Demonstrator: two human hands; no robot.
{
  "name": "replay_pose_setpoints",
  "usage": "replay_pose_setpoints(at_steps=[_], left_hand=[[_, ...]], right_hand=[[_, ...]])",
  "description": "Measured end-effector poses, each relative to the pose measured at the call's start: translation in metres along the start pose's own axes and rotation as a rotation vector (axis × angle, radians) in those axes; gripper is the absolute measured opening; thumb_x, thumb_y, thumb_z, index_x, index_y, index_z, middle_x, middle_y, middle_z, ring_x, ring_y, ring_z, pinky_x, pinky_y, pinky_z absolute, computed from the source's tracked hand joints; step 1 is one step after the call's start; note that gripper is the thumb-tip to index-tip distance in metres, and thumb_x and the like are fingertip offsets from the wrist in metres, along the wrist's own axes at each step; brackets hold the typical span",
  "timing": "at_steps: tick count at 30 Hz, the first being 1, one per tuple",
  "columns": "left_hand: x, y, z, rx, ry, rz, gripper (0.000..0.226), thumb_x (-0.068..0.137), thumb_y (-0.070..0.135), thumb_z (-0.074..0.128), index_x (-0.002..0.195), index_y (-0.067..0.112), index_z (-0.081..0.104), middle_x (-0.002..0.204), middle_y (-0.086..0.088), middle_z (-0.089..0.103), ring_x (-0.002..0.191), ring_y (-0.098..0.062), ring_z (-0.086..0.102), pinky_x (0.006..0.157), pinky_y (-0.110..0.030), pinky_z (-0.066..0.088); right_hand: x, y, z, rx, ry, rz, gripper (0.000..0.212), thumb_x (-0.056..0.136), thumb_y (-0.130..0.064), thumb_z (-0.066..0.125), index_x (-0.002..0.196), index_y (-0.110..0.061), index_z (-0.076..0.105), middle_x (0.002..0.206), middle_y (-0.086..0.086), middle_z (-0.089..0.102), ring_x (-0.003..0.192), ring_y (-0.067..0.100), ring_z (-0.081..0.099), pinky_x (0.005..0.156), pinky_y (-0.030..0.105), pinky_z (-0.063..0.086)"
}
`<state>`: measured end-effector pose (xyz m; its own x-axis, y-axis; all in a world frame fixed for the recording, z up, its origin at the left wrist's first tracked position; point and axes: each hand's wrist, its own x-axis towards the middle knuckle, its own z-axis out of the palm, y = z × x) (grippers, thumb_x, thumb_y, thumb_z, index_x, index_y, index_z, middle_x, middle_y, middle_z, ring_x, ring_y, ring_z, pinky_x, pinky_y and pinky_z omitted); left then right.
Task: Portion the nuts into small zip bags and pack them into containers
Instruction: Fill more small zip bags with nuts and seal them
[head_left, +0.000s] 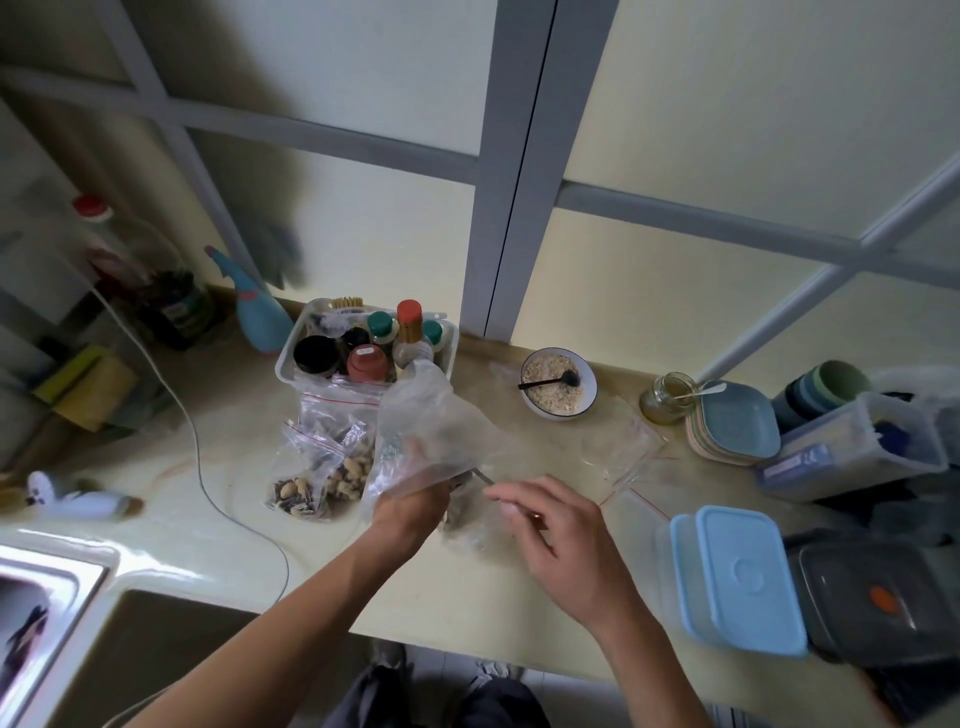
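My left hand grips a large clear plastic bag and holds it up over the counter. My right hand is just right of it, fingers curled round a thin metal spoon handle that points toward the bag's mouth. Filled small zip bags of nuts with red seal strips lie to the left of the big bag. An empty zip bag lies flat further right. A clear container with a light blue lid stands at the right front, beside a dark grey container.
A white basket of jars and bottles stands at the back. A bowl of oats with a black spoon, a glass jar, stacked plates and a clear box fill the right. A sink and a cable are left.
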<state>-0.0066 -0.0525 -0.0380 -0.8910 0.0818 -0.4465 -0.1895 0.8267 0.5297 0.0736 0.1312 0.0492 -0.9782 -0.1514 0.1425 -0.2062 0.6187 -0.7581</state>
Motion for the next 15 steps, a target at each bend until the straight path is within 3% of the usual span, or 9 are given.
replay_pose_setpoints(at_steps=[2,4,7,10,13,15], left_hand=[[0.0,0.002,-0.005,0.061,-0.018,-0.025,0.032,0.103,0.047,0.042,0.128,0.034,0.057,0.141,0.004,0.052,0.132,-0.017,0.047,0.111,-0.028,0.031],[-0.008,0.007,-0.017,0.163,-0.046,-0.06,0.028,0.104,0.025,0.04,0.124,0.024,0.058,0.13,-0.004,0.062,0.122,-0.023,0.057,0.101,-0.03,0.042],[-0.01,0.005,-0.023,0.14,-0.108,-0.147,0.019,0.097,0.018,0.041,0.111,0.024,0.053,0.116,-0.003,0.064,0.111,-0.021,0.061,0.084,-0.026,0.043],[-0.005,0.008,-0.025,0.119,-0.1,-0.191,0.02,0.093,0.014,0.042,0.104,0.022,0.057,0.106,-0.004,0.064,0.103,-0.023,0.062,0.079,-0.026,0.04],[-0.007,0.014,-0.027,0.034,-0.117,-0.185,0.008,0.094,0.021,0.047,0.095,0.025,0.054,0.096,0.0,0.059,0.09,-0.019,0.056,0.076,-0.027,0.039],[-0.003,0.013,-0.026,0.014,-0.124,-0.159,0.01,0.094,0.022,0.049,0.1,0.028,0.054,0.1,0.002,0.059,0.09,-0.015,0.056,0.075,-0.023,0.043]], right_hand=[[-0.002,-0.005,-0.005,0.032,0.171,0.011,0.021,0.101,-0.015,0.058,0.113,-0.027,0.071,0.097,-0.017,0.068,0.08,0.005,0.07,0.07,0.019,0.054],[-0.005,-0.01,-0.004,0.04,0.366,0.042,0.015,0.102,-0.022,0.054,0.106,-0.024,0.068,0.083,-0.015,0.069,0.072,0.003,0.07,0.064,0.017,0.052],[-0.012,-0.009,0.013,0.044,0.541,0.112,0.016,0.102,-0.028,0.049,0.1,-0.021,0.063,0.072,-0.012,0.067,0.063,0.0,0.068,0.057,0.019,0.052],[-0.018,0.005,0.041,0.006,0.549,0.174,0.012,0.102,-0.031,0.05,0.099,-0.027,0.06,0.075,-0.012,0.067,0.064,0.004,0.069,0.055,0.031,0.056],[-0.018,0.017,0.064,0.028,0.528,0.233,0.007,0.102,-0.037,0.052,0.097,-0.033,0.055,0.076,-0.011,0.066,0.066,0.007,0.068,0.059,0.033,0.055],[-0.01,0.024,0.074,0.073,0.523,0.266,0.009,0.102,-0.04,0.051,0.096,-0.034,0.052,0.072,-0.008,0.065,0.064,0.01,0.068,0.059,0.034,0.054]])
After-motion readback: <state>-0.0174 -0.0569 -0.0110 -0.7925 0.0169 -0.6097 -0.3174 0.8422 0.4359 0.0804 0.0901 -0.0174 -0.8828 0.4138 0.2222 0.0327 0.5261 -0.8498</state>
